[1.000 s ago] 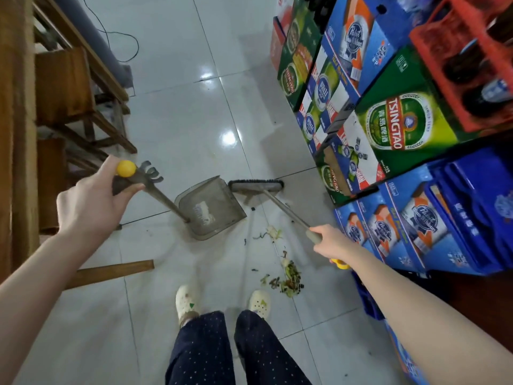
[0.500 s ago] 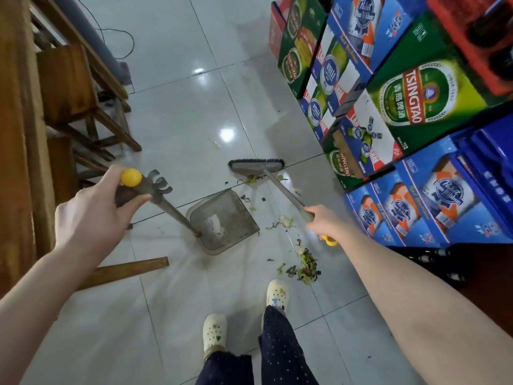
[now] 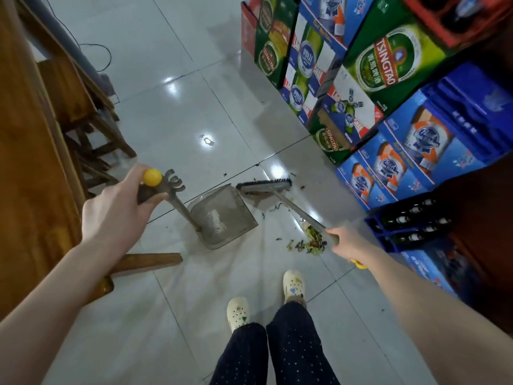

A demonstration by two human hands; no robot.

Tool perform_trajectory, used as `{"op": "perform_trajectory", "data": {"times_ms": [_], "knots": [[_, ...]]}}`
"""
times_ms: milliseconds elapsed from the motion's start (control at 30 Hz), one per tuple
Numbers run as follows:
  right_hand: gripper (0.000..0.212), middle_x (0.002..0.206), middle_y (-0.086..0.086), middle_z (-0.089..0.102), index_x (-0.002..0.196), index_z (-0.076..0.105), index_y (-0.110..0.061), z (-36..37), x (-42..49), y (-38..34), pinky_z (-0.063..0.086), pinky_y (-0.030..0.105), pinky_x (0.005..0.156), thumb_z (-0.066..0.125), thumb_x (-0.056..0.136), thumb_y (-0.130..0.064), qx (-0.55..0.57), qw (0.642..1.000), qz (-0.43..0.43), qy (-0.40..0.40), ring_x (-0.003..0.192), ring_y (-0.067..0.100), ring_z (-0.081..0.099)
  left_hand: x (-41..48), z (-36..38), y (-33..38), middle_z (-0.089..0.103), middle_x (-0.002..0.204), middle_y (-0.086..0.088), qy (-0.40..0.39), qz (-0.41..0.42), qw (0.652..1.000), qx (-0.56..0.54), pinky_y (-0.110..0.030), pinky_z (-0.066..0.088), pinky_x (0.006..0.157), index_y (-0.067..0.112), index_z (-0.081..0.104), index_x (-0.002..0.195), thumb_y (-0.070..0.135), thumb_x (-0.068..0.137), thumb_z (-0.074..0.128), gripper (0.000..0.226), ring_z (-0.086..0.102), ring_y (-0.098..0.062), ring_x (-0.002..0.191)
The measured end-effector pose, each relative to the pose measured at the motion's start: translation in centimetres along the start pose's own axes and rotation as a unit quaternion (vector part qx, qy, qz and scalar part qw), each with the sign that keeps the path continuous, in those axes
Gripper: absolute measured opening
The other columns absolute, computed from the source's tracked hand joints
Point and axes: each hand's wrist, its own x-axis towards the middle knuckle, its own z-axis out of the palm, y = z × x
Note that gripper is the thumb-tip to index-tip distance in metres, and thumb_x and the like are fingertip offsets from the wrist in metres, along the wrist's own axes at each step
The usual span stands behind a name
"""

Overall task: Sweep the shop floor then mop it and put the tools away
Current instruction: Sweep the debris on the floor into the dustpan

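I had pulled the broom (image 3: 291,206) in beside the dustpan (image 3: 222,218); left hand (image 3: 119,212) and right hand (image 3: 344,243) gripped their handles, litter (image 3: 311,240) uncollected.

She stands with both bare arms stretched forward and down. Her left hand (image 3: 116,215), back turned up, is curled round the top of the dustpan handle (image 3: 183,209). Her right hand (image 3: 347,243), out to the right, grips the broom handle (image 3: 299,212) near its upper end.
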Motion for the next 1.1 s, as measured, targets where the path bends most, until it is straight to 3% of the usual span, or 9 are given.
{"op": "perform_trajectory", "data": {"times_ms": [167,233,367,467,600,667,800,933,1100], "knots": [[0.058,0.094,0.012,0.065,0.140,0.045,-0.028,1.4,-0.9,-1.4,0.047,0.035,0.053,0.049,0.086,-0.009,0.041,0.999,-0.008,0.006,0.056,0.024,0.053,-2.0,-0.5,-1.2,0.057,0.065,-0.004,-0.005,-0.002,1.000,-0.015,-0.033,0.041,0.053,0.026,0.042,0.101,0.044,0.088,0.056,0.027,0.051,-0.031,0.057],[0.058,0.088,0.007,0.058,0.142,0.043,-0.030,1.3,-1.0,-2.7,0.045,0.033,0.050,0.046,0.088,-0.008,0.048,0.999,-0.012,0.017,0.053,0.024,0.051,-2.7,-0.5,-1.6,0.060,0.067,-0.006,-0.004,-0.010,1.000,-0.019,-0.035,0.045,0.055,0.026,0.041,0.100,0.045,0.087,0.056,0.027,0.055,-0.033,0.060],[0.056,0.105,0.012,0.065,0.142,0.044,-0.023,0.4,0.2,-5.1,0.042,0.026,0.048,0.047,0.090,-0.005,0.032,0.997,-0.062,0.024,0.055,0.017,0.052,-4.0,-0.3,-1.8,0.063,0.072,-0.005,-0.003,-0.040,0.999,-0.021,-0.032,0.038,0.054,0.024,0.044,0.102,0.044,0.087,0.057,0.028,0.054,-0.029,0.063],[0.059,0.107,0.008,0.061,0.146,0.038,-0.024,-0.2,1.9,-6.2,0.042,0.024,0.050,0.046,0.091,-0.004,0.010,0.997,-0.081,0.015,0.058,0.014,0.052,-4.7,0.0,-1.3,0.065,0.075,-0.005,-0.005,-0.055,0.998,-0.025,-0.036,0.046,0.057,0.025,0.044,0.104,0.043,0.087,0.059,0.029,0.058,-0.031,0.066],[0.057,0.112,0.009,0.058,0.147,0.037,-0.018,-1.4,4.3,-7.7,0.035,0.016,0.039,0.044,0.093,-0.001,-0.026,0.993,-0.114,0.003,0.060,0.013,0.049,-5.6,1.0,0.0,0.064,0.073,-0.001,0.001,-0.078,0.997,-0.018,-0.031,0.039,0.055,0.026,0.044,0.101,0.042,0.087,0.059,0.027,0.057,-0.027,0.063],[0.055,0.119,0.012,0.060,0.145,0.040,-0.016,-1.9,5.8,-8.1,0.041,0.021,0.050,0.045,0.092,-0.001,-0.043,0.990,-0.137,0.006,0.070,0.019,0.055,-6.0,1.5,0.8,0.064,0.074,-0.001,0.006,-0.096,0.995,-0.021,-0.034,0.043,0.058,0.027,0.044,0.100,0.044,0.086,0.059,0.026,0.057,-0.028,0.066],[0.050,0.112,0.016,0.065,0.141,0.046,-0.014,-2.6,7.6,-7.9,0.047,0.031,0.063,0.045,0.092,-0.001,-0.083,0.985,-0.153,-0.005,0.079,0.027,0.062,-6.3,2.4,2.9,0.064,0.076,-0.002,-0.001,-0.115,0.993,-0.018,-0.041,0.048,0.064,0.029,0.043,0.098,0.048,0.085,0.058,0.028,0.059,-0.034,0.071],[0.054,0.106,0.017,0.066,0.142,0.044,-0.016,-3.8,7.7,-5.6,0.047,0.031,0.054,0.045,0.091,0.000,-0.101,0.984,-0.144,-0.026,0.069,0.025,0.057,-6.3,3.0,6.1,0.061,0.073,-0.003,-0.004,-0.112,0.994,-0.013,-0.036,0.038,0.061,0.030,0.037,0.090,0.045,0.086,0.058,0.026,0.050,-0.030,0.066],[0.053,0.118,0.016,0.062,0.143,0.043,-0.015,-5.2,6.0,-1.6,0.035,0.020,0.047,0.044,0.093,0.001,-0.114,0.983,-0.143,-0.032,0.064,0.017,0.050,-5.9,3.3,9.7,0.059,0.071,0.001,-0.004,-0.073,0.997,-0.002,-0.034,0.037,0.058,0.025,0.041,0.094,0.043,0.087,0.057,0.025,0.046,-0.025,0.062]]}}
